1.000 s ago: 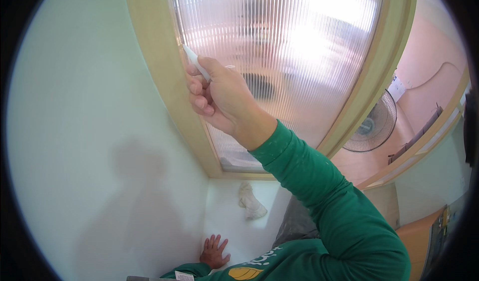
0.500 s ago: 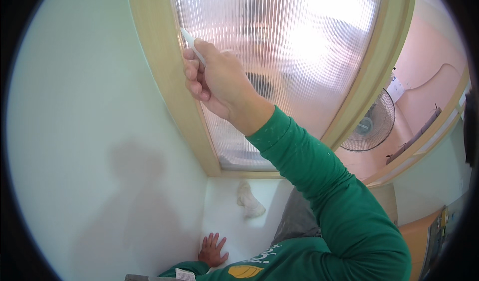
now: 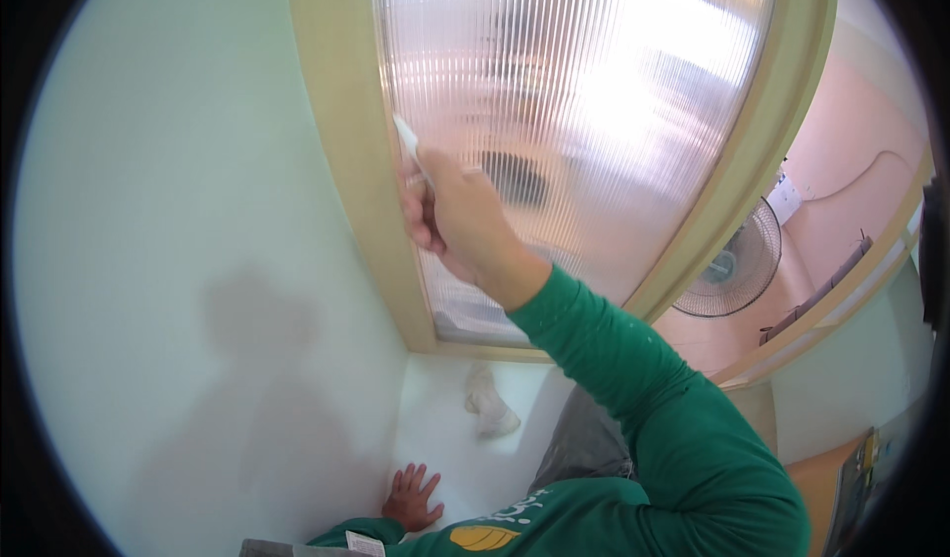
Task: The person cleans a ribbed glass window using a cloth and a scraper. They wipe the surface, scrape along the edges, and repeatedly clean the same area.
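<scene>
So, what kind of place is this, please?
Probably a room in a home, by a window. The right hand holds a small white tool against a ribbed frosted pane in a cream frame; the left hand rests on a white ledge, and a standing fan is nearby.
</scene>
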Tool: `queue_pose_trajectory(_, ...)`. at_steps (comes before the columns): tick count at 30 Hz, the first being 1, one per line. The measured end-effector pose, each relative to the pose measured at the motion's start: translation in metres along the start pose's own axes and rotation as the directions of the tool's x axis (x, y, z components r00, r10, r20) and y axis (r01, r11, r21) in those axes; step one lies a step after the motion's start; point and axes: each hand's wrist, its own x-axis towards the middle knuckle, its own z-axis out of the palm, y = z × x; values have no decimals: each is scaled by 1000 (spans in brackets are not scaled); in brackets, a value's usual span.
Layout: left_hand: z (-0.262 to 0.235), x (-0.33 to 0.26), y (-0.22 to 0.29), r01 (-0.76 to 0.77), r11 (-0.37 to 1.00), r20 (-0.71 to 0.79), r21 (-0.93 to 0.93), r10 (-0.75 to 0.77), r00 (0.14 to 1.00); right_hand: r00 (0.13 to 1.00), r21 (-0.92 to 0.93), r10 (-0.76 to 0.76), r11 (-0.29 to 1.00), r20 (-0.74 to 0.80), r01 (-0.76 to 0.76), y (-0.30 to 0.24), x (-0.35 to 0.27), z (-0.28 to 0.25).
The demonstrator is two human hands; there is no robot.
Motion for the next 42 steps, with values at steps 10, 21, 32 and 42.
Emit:
queue_pose_trajectory(10, -1, 5, -1, -19, 1000, -28, 6, 20, 999, 995, 92, -102, 990, -22, 104, -17, 15, 23)
queue_pose_trajectory(21, -3, 6, 1, -6, 1000, -10, 7, 6, 1000, 982, 32, -188, 981, -25, 189, -6, 19, 20)
queue_pose_trajectory(32, -5, 9, 4, 1, 1000, 9, -18, -1, 1000, 970, -106, -244, 965, -11, 241, 0, 24, 7)
queue_pose_trajectory(42, 2, 8, 0, -5, 1000, -31, 22, 6, 1000, 956, -304, -280, 921, -86, 242, 42, 4, -8)
